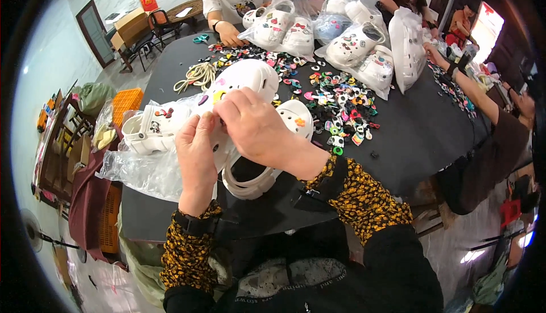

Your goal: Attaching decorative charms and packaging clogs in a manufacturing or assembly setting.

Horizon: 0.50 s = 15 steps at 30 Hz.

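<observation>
A white foam clog [259,77] with colourful charms is raised above the table, its rounded toe pointing away from me. My left hand [196,156] is closed on its near left side, thumb and finger pinched at the edge. Against the clog's upper, my right hand [264,128] has its fingers pressed together; what they pinch is hidden behind them. A yellow charm [219,95] and a purple charm [203,100] sit just beyond my fingertips. Below my right hand rests another white clog [296,119] with an orange charm and a heel strap.
At left, a charmed white clog [151,134] lies on clear plastic wrap [139,171]. Loose charms [347,102] are heaped across the dark table [398,136]. Bagged clogs [355,45], a cream cord bundle [196,77] and teal scissors [201,38] lie farther off. Other people work around the table.
</observation>
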Available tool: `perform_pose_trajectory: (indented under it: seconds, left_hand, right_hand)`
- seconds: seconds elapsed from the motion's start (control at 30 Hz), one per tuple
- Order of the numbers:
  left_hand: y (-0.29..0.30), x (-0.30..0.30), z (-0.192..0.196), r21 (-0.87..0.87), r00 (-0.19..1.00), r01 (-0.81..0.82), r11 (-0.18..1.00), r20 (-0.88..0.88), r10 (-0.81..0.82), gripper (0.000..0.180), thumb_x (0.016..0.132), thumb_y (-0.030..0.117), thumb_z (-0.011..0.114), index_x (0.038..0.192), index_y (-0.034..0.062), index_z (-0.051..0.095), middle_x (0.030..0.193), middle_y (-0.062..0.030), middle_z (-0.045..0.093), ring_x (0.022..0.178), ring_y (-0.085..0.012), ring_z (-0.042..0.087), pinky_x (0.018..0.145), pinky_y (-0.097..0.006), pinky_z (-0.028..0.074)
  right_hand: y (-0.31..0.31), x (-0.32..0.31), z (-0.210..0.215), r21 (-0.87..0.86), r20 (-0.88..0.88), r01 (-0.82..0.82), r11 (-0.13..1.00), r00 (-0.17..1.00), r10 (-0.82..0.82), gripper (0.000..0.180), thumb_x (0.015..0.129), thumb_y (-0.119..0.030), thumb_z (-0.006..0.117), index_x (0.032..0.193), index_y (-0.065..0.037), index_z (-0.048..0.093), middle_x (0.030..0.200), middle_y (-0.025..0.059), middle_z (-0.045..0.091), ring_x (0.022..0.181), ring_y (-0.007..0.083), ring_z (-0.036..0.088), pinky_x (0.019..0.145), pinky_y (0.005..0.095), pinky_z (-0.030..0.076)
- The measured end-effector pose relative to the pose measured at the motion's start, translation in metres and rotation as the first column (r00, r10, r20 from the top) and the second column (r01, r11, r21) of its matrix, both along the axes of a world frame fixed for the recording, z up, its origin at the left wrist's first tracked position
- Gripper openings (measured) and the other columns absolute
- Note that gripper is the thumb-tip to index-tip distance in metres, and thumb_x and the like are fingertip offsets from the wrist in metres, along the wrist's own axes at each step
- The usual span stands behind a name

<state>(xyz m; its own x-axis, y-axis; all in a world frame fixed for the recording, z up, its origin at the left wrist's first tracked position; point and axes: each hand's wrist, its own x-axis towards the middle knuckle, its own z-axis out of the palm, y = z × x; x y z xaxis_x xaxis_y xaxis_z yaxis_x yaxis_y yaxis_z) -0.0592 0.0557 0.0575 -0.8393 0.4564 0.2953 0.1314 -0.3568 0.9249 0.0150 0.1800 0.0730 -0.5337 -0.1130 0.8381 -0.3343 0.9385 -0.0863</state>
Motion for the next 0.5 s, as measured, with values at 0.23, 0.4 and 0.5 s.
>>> perform_pose_trajectory:
  seconds: [0.23,0.4,0.5]
  left_hand:
    - [0.004,0.002,0.001,0.036,0.996,-0.025,0.999,0.084,0.022,0.019,0.095,0.015,0.056,0.088,-0.0006,0.065,0.080,0.0009,0.063,0.072,-0.0035,0.052,0.065,-0.021,0.041]
    - [0.000,-0.008,-0.005,0.026,0.996,0.020,0.999,0.082,-0.022,0.020,0.095,0.017,0.056,0.089,-0.0002,0.066,0.081,0.0010,0.063,0.073,-0.0036,0.053,0.066,-0.020,0.042]
    - [-0.001,0.000,-0.005,-0.006,0.997,0.035,0.999,0.071,-0.035,0.021,0.095,0.017,0.056,0.091,-0.0008,0.066,0.083,0.0010,0.064,0.075,-0.0036,0.054,0.068,-0.020,0.043]
  right_hand:
    - [-0.002,-0.001,-0.011,0.063,-0.045,0.063,0.996,0.997,-0.060,0.018,0.075,-0.004,0.057,0.093,-0.002,0.051,0.086,0.0134,0.050,0.083,0.0307,0.052,0.074,0.0391,0.046]
    - [0.001,-0.002,-0.017,-0.053,-0.054,-0.013,0.999,0.998,0.010,0.014,0.077,-0.003,0.060,0.089,-0.005,0.054,0.084,0.0109,0.051,0.079,0.0289,0.054,0.068,0.0380,0.046]
    - [0.016,0.008,-0.008,-0.272,-0.089,-0.159,0.949,0.986,0.140,0.014,0.075,0.000,0.064,0.085,-0.005,0.055,0.081,0.0090,0.052,0.077,0.0268,0.054,0.066,0.0357,0.045]
